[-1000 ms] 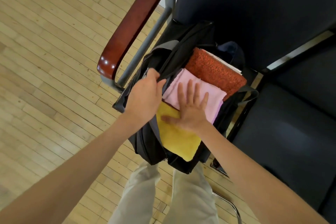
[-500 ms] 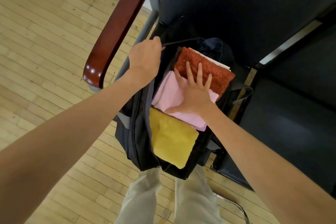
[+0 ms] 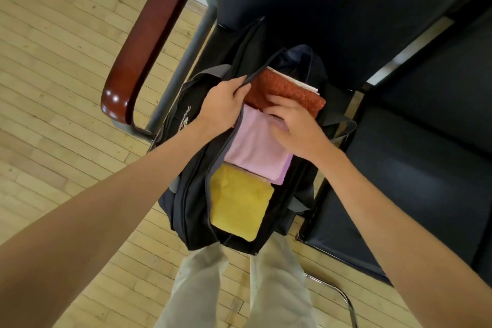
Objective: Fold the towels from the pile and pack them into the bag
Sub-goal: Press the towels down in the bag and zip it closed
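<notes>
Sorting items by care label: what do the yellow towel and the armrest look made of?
Yellow towel: soft, matte, fuzzy cloth, likely microfibre or terry; no sheen. Armrest: glossy reddish-brown, probably varnished wood; bright reflections at its rounded end, though coated plastic is possible.

Dark chairs (image 3: 415, 168) stand on pale wood floor (image 3: 53, 88).

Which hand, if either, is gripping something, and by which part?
The left hand grips the black bag by the zipper edge of its opening. The right hand rests on the towels, gripping nothing clearly.
</notes>
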`<state>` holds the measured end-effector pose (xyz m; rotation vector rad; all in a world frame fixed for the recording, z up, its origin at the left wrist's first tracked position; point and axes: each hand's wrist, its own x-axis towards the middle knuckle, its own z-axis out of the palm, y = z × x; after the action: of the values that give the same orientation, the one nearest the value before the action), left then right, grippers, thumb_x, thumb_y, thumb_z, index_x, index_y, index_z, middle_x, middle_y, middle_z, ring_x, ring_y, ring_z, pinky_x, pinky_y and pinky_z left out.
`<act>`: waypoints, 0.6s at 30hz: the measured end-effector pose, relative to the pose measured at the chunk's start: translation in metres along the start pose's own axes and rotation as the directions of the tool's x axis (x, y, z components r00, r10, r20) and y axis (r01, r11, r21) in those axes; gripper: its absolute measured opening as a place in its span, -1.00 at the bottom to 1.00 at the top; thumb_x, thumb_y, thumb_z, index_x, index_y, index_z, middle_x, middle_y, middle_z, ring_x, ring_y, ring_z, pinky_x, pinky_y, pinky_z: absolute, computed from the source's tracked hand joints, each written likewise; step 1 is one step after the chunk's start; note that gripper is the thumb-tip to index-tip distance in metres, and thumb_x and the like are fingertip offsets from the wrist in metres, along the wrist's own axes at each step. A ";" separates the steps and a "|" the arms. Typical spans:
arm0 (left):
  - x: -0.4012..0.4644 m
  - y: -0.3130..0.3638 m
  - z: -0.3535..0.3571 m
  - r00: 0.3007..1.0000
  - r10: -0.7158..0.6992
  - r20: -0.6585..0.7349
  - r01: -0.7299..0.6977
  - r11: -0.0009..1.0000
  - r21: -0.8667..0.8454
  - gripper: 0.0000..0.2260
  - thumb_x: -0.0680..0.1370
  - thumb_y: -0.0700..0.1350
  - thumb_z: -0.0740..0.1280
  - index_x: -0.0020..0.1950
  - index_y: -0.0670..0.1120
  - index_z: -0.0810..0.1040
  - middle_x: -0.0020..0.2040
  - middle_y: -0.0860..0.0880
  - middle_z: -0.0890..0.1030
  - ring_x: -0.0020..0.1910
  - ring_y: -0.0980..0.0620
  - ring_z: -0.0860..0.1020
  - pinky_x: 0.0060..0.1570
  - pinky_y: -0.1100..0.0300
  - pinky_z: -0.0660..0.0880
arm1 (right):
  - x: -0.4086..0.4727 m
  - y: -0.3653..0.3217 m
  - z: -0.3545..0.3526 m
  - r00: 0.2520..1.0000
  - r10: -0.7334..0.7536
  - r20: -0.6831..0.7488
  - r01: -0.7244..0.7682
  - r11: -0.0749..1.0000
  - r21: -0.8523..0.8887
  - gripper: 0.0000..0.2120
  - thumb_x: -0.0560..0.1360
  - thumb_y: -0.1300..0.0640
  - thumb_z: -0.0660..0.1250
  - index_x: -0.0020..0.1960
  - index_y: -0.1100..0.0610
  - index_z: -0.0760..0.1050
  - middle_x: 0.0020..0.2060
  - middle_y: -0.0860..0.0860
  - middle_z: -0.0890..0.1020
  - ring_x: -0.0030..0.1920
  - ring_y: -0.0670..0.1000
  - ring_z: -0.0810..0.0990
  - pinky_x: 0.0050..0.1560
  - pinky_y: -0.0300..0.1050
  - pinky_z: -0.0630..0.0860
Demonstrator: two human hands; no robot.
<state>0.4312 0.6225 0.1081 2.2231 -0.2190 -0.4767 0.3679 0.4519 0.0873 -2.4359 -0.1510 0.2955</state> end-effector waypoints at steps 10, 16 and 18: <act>-0.013 0.004 0.074 0.987 -0.153 0.054 0.106 0.861 0.497 0.05 0.31 0.51 0.14 0.57 -0.08 -0.13 0.46 -0.23 0.13 0.43 -0.19 0.18 0.38 -0.10 0.17 | 0.019 0.098 -0.036 0.587 0.773 -0.242 -0.461 0.565 0.685 -0.86 0.48 0.32 0.23 -0.06 0.17 0.54 -0.20 0.09 0.62 -0.21 -0.02 0.60 -0.15 -0.24 0.55; -0.006 -0.014 0.103 0.998 -0.061 -0.002 0.048 0.764 0.643 -0.24 0.46 0.42 -0.22 0.55 0.06 -0.26 0.56 -0.17 -0.23 0.54 -0.11 -0.23 0.44 -0.18 -0.26 | 0.068 0.122 -0.036 0.666 0.745 0.040 -0.595 0.498 0.631 -0.84 0.53 0.13 0.33 -0.21 0.13 0.47 -0.36 0.03 0.57 -0.44 -0.11 0.52 -0.48 -0.32 0.43; -0.002 -0.021 0.104 0.995 -0.099 0.015 0.064 0.743 0.667 -0.30 0.50 0.38 -0.25 0.54 0.06 -0.32 0.55 -0.15 -0.29 0.53 -0.08 -0.29 0.45 -0.17 -0.29 | 0.082 0.128 -0.029 0.697 0.715 0.052 -0.629 0.574 0.524 -0.76 0.49 0.07 0.38 -0.31 0.11 0.45 -0.33 0.08 0.60 -0.40 -0.04 0.55 -0.33 -0.21 0.55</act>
<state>0.3864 0.5632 0.0323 2.9418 -0.3648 -0.5620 0.4584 0.3505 0.0133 -1.8581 0.8733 0.3993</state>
